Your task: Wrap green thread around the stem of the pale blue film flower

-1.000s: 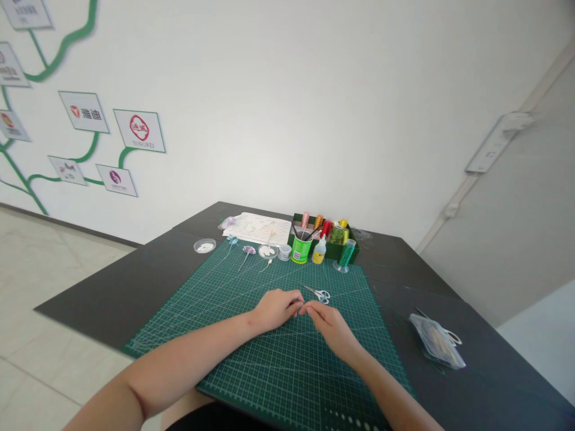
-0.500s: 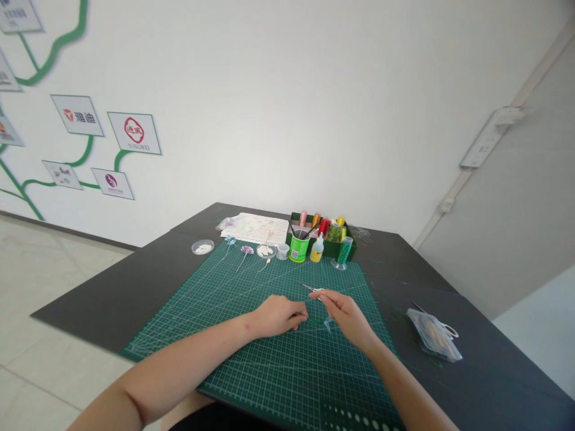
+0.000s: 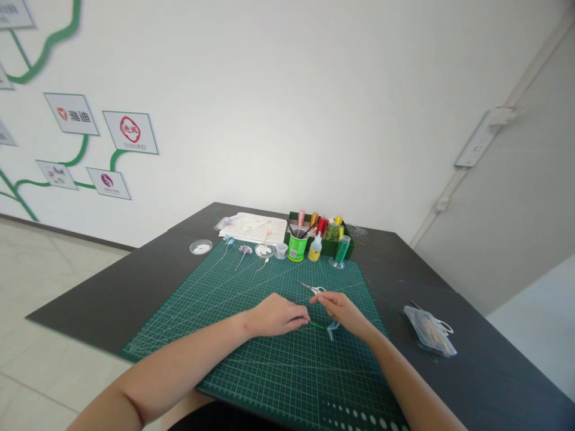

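Over the green cutting mat, my left hand is closed, its fingertips pinching the end of a thin green stem. A small light-blue flower is at the stem's right end, below my right hand. My right hand is raised close by, thumb and fingers pinched together; what they hold is too small to make out. White-handled scissors lie on the mat just beyond it.
At the mat's far edge stand a green can of brushes, a glue bottle, a green thread spool and a box of spools. Wire flowers lie left. A plastic case sits right.
The green stem and blue flower now show more clearly between my hands. My left fingers have closed more tightly, and my right hand has shifted slightly left. The whole view has moved a little.
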A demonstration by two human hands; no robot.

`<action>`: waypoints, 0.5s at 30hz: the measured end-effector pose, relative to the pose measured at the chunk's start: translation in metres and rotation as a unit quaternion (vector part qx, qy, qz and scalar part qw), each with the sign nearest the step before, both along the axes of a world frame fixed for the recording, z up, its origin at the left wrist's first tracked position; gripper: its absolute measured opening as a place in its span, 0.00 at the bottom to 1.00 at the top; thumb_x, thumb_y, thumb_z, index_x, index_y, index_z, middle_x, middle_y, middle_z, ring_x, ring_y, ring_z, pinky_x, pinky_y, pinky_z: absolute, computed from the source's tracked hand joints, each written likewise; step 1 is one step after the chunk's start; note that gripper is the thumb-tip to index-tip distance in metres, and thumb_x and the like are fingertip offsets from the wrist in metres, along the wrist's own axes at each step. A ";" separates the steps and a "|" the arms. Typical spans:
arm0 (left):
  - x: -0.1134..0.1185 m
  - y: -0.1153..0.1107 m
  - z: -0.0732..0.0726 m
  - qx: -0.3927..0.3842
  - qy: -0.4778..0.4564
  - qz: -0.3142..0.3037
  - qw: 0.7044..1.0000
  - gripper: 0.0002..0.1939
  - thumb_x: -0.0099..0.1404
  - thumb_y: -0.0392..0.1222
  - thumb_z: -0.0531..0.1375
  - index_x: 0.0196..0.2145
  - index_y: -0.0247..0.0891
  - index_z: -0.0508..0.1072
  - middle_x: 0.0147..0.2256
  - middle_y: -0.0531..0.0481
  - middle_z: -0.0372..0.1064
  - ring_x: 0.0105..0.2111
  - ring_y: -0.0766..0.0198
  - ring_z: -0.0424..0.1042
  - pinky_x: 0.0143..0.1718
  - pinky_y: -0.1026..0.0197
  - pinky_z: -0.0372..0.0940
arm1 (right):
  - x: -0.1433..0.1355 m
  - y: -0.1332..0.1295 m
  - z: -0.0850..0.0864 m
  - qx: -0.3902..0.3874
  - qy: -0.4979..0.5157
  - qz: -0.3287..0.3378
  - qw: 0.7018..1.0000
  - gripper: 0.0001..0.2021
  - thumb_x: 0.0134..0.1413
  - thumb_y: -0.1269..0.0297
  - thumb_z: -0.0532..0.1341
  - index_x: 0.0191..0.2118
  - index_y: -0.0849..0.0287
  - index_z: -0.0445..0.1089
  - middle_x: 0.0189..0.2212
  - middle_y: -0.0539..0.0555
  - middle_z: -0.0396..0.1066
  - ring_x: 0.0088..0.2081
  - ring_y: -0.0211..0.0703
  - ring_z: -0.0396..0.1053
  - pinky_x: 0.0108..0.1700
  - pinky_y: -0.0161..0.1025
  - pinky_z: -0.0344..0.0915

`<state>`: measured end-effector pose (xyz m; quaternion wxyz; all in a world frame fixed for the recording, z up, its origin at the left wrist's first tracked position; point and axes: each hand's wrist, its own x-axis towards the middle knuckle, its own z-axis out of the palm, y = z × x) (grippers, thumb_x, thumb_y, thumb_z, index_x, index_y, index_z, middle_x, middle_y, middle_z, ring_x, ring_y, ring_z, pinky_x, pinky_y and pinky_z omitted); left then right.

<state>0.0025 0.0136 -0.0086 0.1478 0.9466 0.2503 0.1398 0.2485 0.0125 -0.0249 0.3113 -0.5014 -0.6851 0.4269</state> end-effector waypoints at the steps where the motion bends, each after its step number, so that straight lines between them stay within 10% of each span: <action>1: 0.000 0.000 -0.001 0.006 0.000 -0.004 1.000 0.10 0.77 0.43 0.56 0.46 0.46 0.78 0.38 0.55 0.83 0.37 0.62 0.81 0.38 0.65 0.66 | 0.001 0.001 -0.001 -0.017 0.001 0.010 1.000 0.27 0.58 0.40 0.60 0.38 0.63 0.81 0.15 0.42 0.49 0.19 0.34 0.47 0.22 0.34 0.46; 15: 0.003 -0.006 -0.003 0.047 -0.019 0.055 0.997 0.15 0.79 0.47 0.53 0.45 0.40 0.78 0.39 0.49 0.82 0.37 0.57 0.81 0.35 0.62 0.64 | 0.000 0.000 -0.008 -0.079 0.014 0.058 0.995 0.30 0.57 0.37 0.58 0.37 0.64 0.78 0.15 0.41 0.49 0.18 0.34 0.45 0.22 0.35 0.42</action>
